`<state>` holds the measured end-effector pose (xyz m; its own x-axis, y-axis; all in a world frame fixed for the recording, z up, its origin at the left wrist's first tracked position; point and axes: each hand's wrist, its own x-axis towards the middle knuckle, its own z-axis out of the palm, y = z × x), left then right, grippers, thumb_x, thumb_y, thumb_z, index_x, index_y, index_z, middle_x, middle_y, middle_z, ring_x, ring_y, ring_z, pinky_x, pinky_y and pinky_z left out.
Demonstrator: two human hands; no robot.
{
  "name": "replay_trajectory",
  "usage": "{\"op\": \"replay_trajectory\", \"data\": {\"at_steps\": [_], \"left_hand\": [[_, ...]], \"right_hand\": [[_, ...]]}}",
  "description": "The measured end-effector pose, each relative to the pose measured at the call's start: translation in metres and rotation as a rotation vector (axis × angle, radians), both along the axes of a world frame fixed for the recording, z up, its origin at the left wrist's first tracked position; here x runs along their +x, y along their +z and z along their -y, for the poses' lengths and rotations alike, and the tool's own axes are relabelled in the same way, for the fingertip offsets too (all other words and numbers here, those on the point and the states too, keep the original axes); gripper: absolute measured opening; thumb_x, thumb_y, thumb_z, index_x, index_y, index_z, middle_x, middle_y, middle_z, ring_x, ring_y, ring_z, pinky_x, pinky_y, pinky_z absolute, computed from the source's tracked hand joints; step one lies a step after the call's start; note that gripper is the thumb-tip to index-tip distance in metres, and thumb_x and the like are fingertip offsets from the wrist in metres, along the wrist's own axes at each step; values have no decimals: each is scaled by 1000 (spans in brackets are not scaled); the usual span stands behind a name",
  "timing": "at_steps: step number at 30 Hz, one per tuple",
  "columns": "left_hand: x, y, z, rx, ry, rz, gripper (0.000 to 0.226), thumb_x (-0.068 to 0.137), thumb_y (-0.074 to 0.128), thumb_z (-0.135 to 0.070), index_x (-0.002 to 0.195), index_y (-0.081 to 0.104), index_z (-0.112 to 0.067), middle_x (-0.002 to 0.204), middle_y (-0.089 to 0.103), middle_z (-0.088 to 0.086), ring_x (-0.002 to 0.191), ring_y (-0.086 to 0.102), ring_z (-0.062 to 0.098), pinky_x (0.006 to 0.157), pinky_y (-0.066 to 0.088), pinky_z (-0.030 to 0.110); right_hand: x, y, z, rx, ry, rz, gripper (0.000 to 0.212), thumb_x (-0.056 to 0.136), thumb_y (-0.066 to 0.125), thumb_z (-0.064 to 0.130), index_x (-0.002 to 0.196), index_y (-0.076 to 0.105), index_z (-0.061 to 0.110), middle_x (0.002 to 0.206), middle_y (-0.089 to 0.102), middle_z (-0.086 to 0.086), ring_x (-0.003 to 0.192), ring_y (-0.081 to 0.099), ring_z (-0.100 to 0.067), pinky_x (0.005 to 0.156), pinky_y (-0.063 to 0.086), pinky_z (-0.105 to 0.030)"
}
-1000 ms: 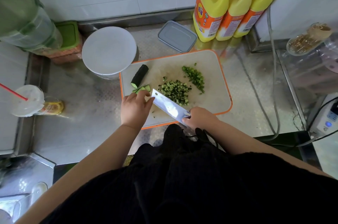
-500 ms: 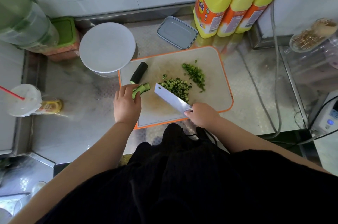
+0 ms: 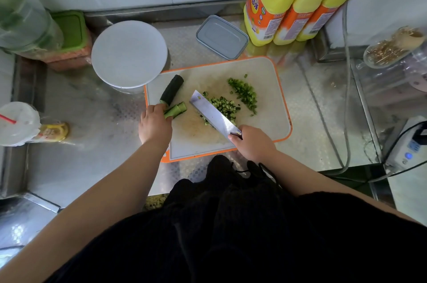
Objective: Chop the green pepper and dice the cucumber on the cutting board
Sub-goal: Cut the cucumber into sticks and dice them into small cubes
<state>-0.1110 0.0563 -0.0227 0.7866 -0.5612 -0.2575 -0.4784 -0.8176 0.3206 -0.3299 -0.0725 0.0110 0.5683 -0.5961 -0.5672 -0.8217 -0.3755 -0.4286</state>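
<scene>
We see the board (image 3: 265,79) lying mid-worktop (image 3: 97,167), its near edge close to the worktop's front edge. Our left hand (image 3: 155,124) sits at the board's left edge, fingers curled over the near ends of the cucumber strips (image 3: 176,109); the fingertips themselves are hidden under the hand. Just behind the strips, a dark cucumber piece (image 3: 172,89) lies slanted toward the board's far left corner. Our right hand (image 3: 253,143) is wrapped around the knife (image 3: 213,114) handle, which it covers almost entirely. The blade slants out over the board's middle and hides part of the diced cucumber (image 3: 225,107) heap; whether the edge touches the board we cannot tell. Right of that heap lies the chopped pepper (image 3: 245,93), a few bits scattered loose. A white lid (image 3: 129,54) overlaps the board's far left corner. Behind the board stand a grey box (image 3: 221,36) and three yellow bottles (image 3: 298,1), their tops cut off by the frame. A cup (image 3: 18,123) sits at the worktop's left edge. Dark clothing blocks the lower view.
</scene>
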Motion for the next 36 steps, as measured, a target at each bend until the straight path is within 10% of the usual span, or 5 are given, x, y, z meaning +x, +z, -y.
{"op": "replay_trajectory", "data": {"at_steps": [14, 25, 32, 36], "left_hand": [[-15, 4, -23, -117, -4, -48, 27, 98, 51, -33, 121, 62, -26, 107, 61, 0, 108, 49, 24, 69, 42, 34], [-39, 6, -29, -189, -155, -351, 10, 88, 68, -28, 97, 71, -25, 95, 60, -11, 92, 53, 10, 77, 43, 27], [-29, -1, -19, -54, -276, -242, 28, 96, 53, -34, 117, 68, -25, 116, 55, -5, 115, 45, 16, 91, 43, 33], [-37, 9, -16, -437, 29, 9, 18, 95, 53, -19, 108, 63, -10, 111, 56, 7, 102, 52, 26, 85, 47, 43]], "right_hand": [[-1, -2, -5, 42, 85, -73, 29, 96, 47, 38, 84, 47, 12, 76, 47, 1, 78, 48, -20, 66, 33, -28], [-6, 13, -2, -214, -8, 92, 27, 98, 43, 39, 82, 39, 18, 58, 41, 5, 59, 46, -22, 54, 30, -30], [-10, 11, 0, -239, 90, 33, 34, 97, 40, 47, 84, 41, 15, 64, 48, 2, 63, 54, -25, 54, 42, -34], [-10, 12, -3, -305, 176, 4, 49, 95, 32, 59, 101, 45, 12, 74, 59, -1, 69, 61, -27, 57, 46, -33]]}}
